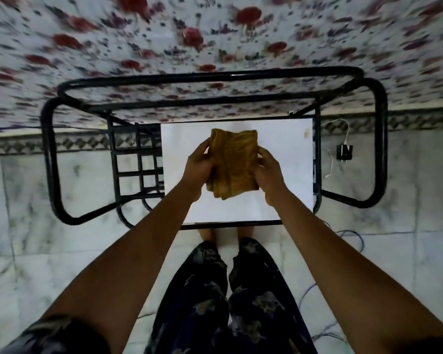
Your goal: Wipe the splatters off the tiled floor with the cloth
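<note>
- A person stands looking straight down, both bare forearms reaching forward from the bottom corners of the view toward the centre.
- A folded mustard-yellow cloth [232, 163] is held up between the two hands at the centre of the view, above a white tabletop [287, 175].
- The left hand [198, 166] grips the cloth's edge at 9 o'clock, fingers curled round the fabric and the thumb lying along its side.
- The right hand [269, 172] grips the opposite edge at 3 o'clock, fingers wrapped round the folds.
- The white tabletop sits on a black metal frame [50, 159] of bent tubing, which loops out at 9 o'clock and 3 o'clock; a grid shelf [138, 167] of black bars shows at 9 o'clock of the white top.
- The pale marbled tiled floor [36, 226] spreads on both sides and toward 6 o'clock; splatters cannot be made out on it.
- At 12 o'clock lies a blurred white sheet printed with red flowers [215, 34].
- At 3 o'clock, beyond the frame, a black charger plug [344, 152] with a white cable [330, 164] lies on the floor.
- At 6 o'clock the person's dark patterned trousers [230, 297] are visible, toes [207, 233] just under the table's near edge.
- Thin blue wires [356, 238] trail over the tiles at 4 o'clock.
</note>
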